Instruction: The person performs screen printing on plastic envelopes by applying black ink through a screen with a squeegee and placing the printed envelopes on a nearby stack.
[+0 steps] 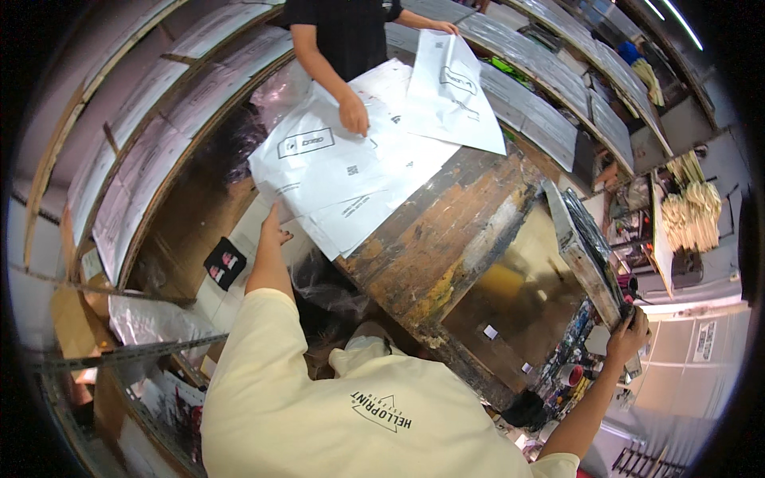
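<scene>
My left hand (275, 225) is open, its fingers apart. It hovers at the left edge of a pile of large white printed plastic sheets (335, 191); whether a fingertip touches them I cannot tell. Off to the right, my right hand (629, 333) grips the near end of a tilted screen-printing frame (588, 271) with worn wooden sides. The frame stands raised along the right side of a paint-stained wooden table (446, 239). Across the table, a person in a black top lifts one white printed sheet (454, 92) by its upper corner and rests the other hand on the pile.
Racks (183, 103) carrying white sheets curve around the left and back. A glossy brown panel (510, 295) is set in the near right of the table, beside paint-smeared pots (570, 374). A black folded cloth (225, 263) lies at left. Yellowish cloths (692, 215) hang at right.
</scene>
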Motion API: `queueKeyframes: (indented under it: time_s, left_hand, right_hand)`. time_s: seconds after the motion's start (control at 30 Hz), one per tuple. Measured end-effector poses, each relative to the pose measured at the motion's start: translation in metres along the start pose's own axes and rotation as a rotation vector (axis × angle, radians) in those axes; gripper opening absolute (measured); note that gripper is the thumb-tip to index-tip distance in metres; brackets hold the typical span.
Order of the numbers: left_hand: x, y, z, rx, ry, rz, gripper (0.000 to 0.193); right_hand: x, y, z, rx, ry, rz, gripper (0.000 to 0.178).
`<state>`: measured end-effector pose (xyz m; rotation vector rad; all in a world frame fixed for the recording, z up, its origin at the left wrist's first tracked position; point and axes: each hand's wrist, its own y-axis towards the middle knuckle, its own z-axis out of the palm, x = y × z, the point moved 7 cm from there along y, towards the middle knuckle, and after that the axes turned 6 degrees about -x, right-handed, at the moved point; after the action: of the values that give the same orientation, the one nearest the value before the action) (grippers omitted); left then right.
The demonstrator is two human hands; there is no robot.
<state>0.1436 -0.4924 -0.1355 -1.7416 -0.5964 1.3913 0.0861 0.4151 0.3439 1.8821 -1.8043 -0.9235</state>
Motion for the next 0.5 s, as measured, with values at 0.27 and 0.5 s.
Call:
queueKeyframes:
  time_s: [0.27,0.5]
  left_hand:
    - [-0.011,0.016,0.011,-0.023,-0.564,0.102,0.039]
    - [-0.079,-0.044,0.042,0.126,-0.434,0.341,0.044]
  right_hand:
    - [0.006,-0.001,-0.003,0.032,-0.032,0.004,0.039]
    - [0.004,0.001,-0.002,-0.022,-0.027,-0.008,0.038]
